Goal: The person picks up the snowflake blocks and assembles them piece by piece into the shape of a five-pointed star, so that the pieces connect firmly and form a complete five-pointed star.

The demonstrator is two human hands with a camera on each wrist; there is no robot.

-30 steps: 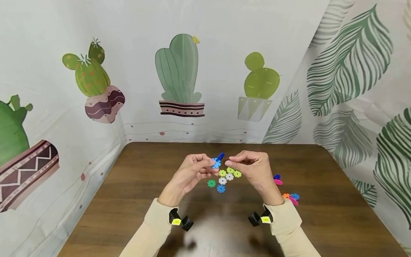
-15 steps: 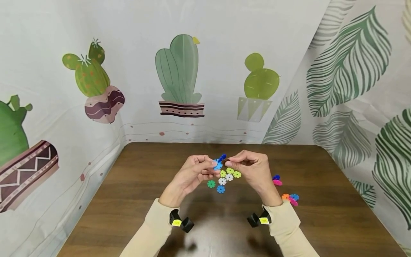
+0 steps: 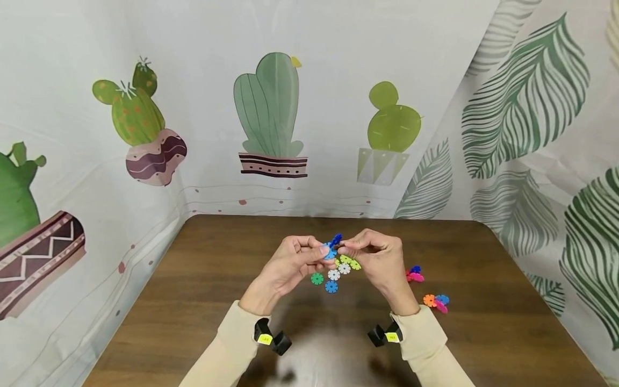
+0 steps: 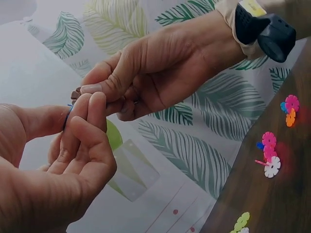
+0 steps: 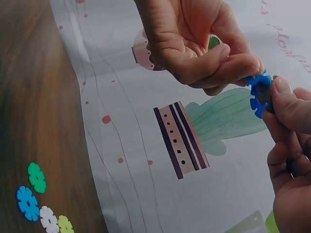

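In the head view my left hand [image 3: 290,266] pinches a light blue notched disc [image 3: 330,250] between thumb and fingers. A dark blue notched disc [image 3: 336,239] stands at an angle on its edge, joined to it. My right hand [image 3: 377,258] pinches a brown notched disc [image 4: 75,95], mostly covered by the fingertips. In the right wrist view the brown disc overlaps the blue discs [image 5: 258,94], right at their edge. Both hands are raised over the table, fingertips nearly meeting.
Below the hands on the brown table [image 3: 203,301] lie loose discs: green [image 3: 316,278], blue [image 3: 331,287], white [image 3: 333,274] and yellow-green [image 3: 345,259]. To the right lie two joined clusters, one pink and blue [image 3: 417,277], one with an orange disc [image 3: 429,300]. A printed cloth hangs behind.
My left hand has shifted slightly right with the blue discs, closing the gap to the brown disc in my right hand. The loose discs stay put.
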